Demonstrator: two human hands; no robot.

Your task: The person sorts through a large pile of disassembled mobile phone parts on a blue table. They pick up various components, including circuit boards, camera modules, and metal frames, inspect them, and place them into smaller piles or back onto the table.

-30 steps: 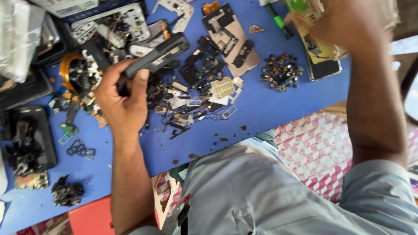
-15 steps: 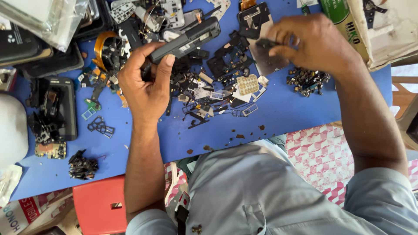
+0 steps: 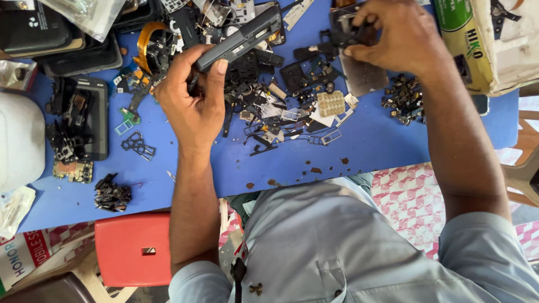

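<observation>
Blue tabletop [image 3: 359,146] carries a wide scatter of small dark parts, and we work over it with both hands. Our left hand [image 3: 193,106] has its fingers clamped around a dark phone body [image 3: 238,39], held up on edge at about 11 o'clock from the middle of the scatter. Our right hand [image 3: 393,36] sits at 1 o'clock, fingers pinched together on a small black part [image 3: 342,36] just above a grey metal plate [image 3: 362,76].

To do this well, we judge it best to keep the phone body steady in the left grip and lift the small part straight clear, so nothing nearby is dragged off the heap of black bits [image 3: 401,101] at 3 o'clock.

As for containers: a dark tray [image 3: 90,120] at 9 o'clock holds loose black pieces. A white tub [image 3: 19,140] stands at the far left; we cannot tell what is in it. A red box [image 3: 135,247] lies below the tabletop edge, closed.
</observation>
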